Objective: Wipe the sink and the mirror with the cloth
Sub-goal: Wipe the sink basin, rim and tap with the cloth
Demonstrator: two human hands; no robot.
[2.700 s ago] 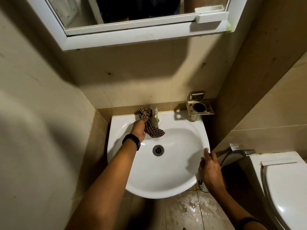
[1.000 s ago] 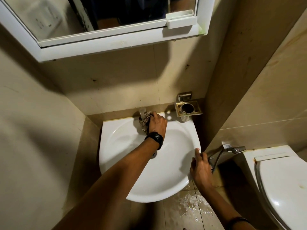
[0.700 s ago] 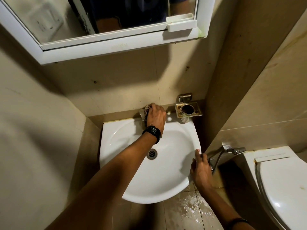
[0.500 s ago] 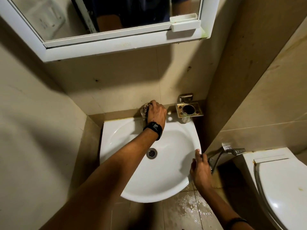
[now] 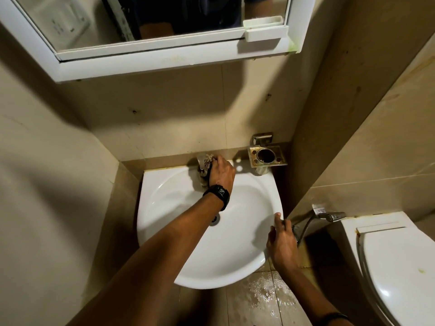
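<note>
A white round sink (image 5: 244,234) hangs on the tiled wall below a white-framed mirror (image 5: 146,17). My left hand (image 5: 221,172), a black watch on its wrist, is closed on a checked cloth (image 5: 204,169) bunched around the tap at the sink's back rim; the tap is almost wholly hidden by cloth and hand. My right hand (image 5: 281,243) rests on the sink's right rim, fingers spread over the edge, holding nothing. The drain (image 5: 215,218) shows just beside my left forearm.
A brass-coloured tumbler holder (image 5: 267,156) is fixed to the wall at the sink's back right. A metal hand sprayer and hose (image 5: 329,216) hang right of the sink, next to a white toilet (image 5: 395,267). The floor tiles under the sink are wet.
My left hand crossed from the tap's left side to its right side with the cloth and has kept rubbing the tap. My right hand stayed on the rim.
</note>
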